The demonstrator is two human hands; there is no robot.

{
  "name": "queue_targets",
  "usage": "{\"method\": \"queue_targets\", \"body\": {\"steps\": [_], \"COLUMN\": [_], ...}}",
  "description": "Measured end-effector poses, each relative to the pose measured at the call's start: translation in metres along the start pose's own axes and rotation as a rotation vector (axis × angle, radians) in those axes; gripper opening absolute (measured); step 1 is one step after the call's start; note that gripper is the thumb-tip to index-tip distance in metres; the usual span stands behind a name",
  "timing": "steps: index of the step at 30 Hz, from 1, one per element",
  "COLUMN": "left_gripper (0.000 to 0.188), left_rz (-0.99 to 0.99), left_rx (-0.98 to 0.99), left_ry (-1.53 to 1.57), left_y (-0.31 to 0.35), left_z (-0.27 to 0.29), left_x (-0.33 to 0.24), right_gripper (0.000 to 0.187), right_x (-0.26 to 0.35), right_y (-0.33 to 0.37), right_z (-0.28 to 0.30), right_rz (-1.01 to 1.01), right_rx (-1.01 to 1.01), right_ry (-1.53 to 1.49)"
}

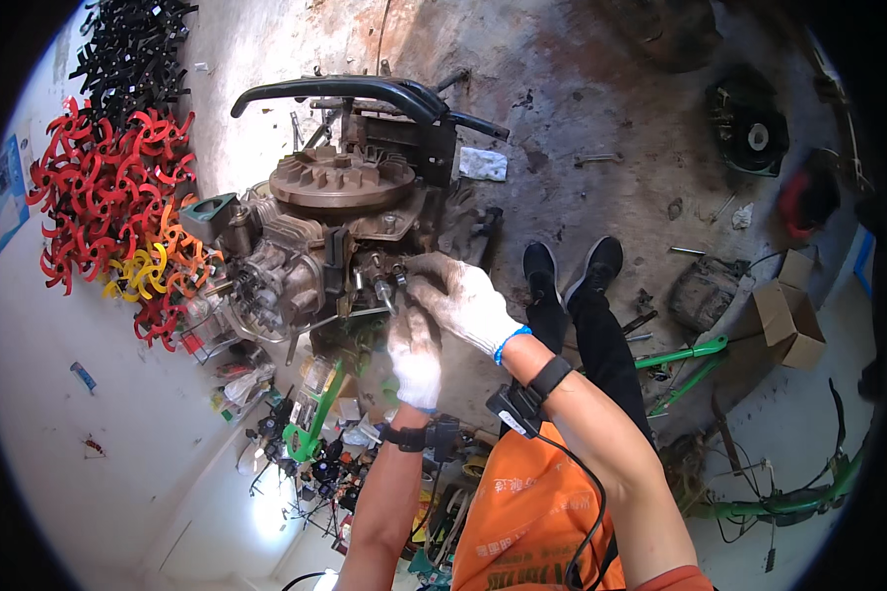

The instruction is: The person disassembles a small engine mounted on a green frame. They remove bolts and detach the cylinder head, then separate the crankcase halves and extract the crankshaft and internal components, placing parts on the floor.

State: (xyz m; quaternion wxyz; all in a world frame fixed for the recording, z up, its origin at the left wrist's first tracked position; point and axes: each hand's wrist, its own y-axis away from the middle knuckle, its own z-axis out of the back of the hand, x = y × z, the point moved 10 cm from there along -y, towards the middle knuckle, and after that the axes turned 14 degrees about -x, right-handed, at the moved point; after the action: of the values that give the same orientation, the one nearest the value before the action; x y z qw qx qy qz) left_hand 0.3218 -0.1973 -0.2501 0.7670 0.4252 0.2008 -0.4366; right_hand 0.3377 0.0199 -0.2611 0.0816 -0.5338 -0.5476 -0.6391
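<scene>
A dirty engine [271, 271] with a finned flywheel [340, 182] on top stands at centre left. My hands, in white work gloves with soiled fingers, are together at its near right side, by a small metal fitting [383, 288]. My left hand [414, 355] has its fingertips pressed together just below the fitting. Above it, my right hand [463, 303] curls its fingers in against the engine's side. What either hand's fingertips hold is too small or hidden to make out. A bent black bar [340, 89] lies across the engine's far side.
Red curved blades [113, 187] and black parts [133, 59] are heaped at far left. A white cloth [483, 164] and a wrench [598, 159] lie on the stained floor. At right are an open cardboard box [788, 320] and a dark round part [749, 128]. Green bars [680, 355] lie nearby.
</scene>
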Motion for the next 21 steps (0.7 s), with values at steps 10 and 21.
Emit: {"method": "queue_targets", "body": {"steps": [10, 21], "left_gripper": [0.041, 0.046], "left_rz": [-0.209, -0.257], "left_rx": [0.036, -0.007], "left_ry": [-0.485, -0.449], "left_y": [-0.006, 0.043], "left_z": [0.033, 0.098], "left_x": [-0.056, -0.069], "right_gripper": [0.036, 0.035], "right_x": [-0.013, 0.023], "right_y": [-0.01, 0.032], "right_z": [-0.011, -0.013], "right_rz": [0.005, 0.053], "right_rx": [0.003, -0.009], "right_ry": [-0.096, -0.063]}}
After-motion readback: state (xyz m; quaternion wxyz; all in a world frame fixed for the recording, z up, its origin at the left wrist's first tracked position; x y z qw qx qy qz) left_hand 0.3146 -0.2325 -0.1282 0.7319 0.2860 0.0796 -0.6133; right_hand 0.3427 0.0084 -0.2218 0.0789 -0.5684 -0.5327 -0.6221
